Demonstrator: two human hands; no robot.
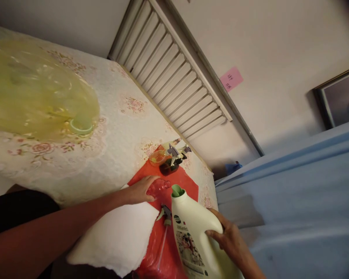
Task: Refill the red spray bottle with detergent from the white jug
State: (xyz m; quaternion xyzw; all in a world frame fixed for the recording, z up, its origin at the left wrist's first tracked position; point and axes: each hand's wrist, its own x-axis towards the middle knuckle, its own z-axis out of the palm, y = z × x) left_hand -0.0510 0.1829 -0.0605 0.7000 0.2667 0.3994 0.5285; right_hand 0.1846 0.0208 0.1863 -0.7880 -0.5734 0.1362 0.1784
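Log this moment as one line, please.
left hand: holds small clear plastic bottle | right hand: grips large cream plastic detergent jug, uncapped, beside bottle | surface: red plastic sheet

Floral-cloth table (119, 128) under the left hand (138, 190), white louvred shutter (174, 73) on the cream wall (279, 46) well beyond, pink sticky note (231, 79) alongside. Pale blue fabric (293, 186) beside the right hand (227, 238). Warm, dimmish light.

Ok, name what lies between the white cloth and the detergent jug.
A spray trigger with its dip tube lies on the red sheet between the white cloth and the detergent jug, in the head view.
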